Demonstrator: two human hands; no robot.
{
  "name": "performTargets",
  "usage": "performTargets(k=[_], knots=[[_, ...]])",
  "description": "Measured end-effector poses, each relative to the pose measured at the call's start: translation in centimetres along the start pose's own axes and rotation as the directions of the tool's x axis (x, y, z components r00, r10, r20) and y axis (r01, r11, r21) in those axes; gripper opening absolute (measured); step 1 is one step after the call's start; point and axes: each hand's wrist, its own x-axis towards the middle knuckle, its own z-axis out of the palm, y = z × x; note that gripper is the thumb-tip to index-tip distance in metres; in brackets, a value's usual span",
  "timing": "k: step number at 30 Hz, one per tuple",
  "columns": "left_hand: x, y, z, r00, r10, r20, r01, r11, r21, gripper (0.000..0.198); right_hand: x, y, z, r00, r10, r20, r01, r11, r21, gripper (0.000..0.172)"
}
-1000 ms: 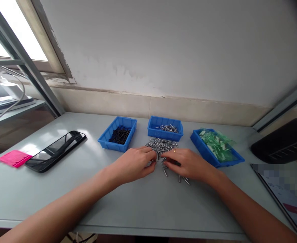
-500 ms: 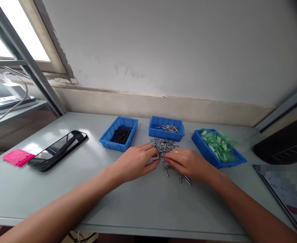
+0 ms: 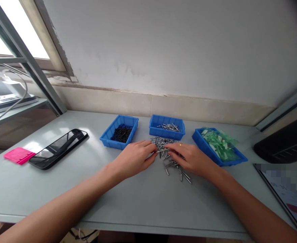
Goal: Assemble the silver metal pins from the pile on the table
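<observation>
My left hand [image 3: 138,156] is closed, thumb and forefinger pinching a slim silver metal pin [image 3: 162,150] that points to the right. My right hand [image 3: 191,157] wears a ring; its forefinger and thumb are slightly apart at the pin's far end. Whether they touch it, I cannot tell. Under and between both hands lies a loose heap of metal pins [image 3: 165,166], some with a thicker end, like blind rivets. Just behind the heap stands a blue bin [image 3: 166,132] with thinner silver pins inside.
Left of it, another blue bin [image 3: 113,145] holds dark screw-like pieces. A third blue bin [image 3: 206,152], at right, holds green plastic packets. A black phone [image 3: 58,148] and pink case [image 3: 19,155] lie left. A black object [image 3: 282,140] and tablet-like screen [image 3: 285,199] are at right.
My hands have moved slightly apart and up over the heap. The pin in my left fingers now shows, lying nearly level, and more of the heap shows between the hands.
</observation>
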Motion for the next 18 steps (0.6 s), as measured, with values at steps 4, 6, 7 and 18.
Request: performTargets(k=[4,6,7,18], knots=[[-0.05,-0.06,0.14,1.0,-0.011,0.001,0.011,1.0,0.006,0.015,-0.02,0.05,-0.06,1.0,-0.006,-0.013,0.007,1.0,0.017,0.023],[-0.07,-0.07,0.19,1.0,-0.013,-0.001,0.013,1.0,0.006,0.015,-0.04,0.14,0.02,1.0,-0.018,-0.008,0.018,1.0,0.019,0.02],[-0.07,-0.07,0.2,1.0,-0.013,-0.003,0.013,1.0,0.004,0.015,-0.05,0.18,0.05,1.0,-0.022,-0.002,0.022,1.0,0.018,0.019],[-0.03,-0.08,0.19,0.999,-0.03,-0.02,0.029,1.0,-0.01,0.015,-0.06,-0.44,-0.46,0.998,-0.04,0.051,0.038,0.999,0.032,0.012]])
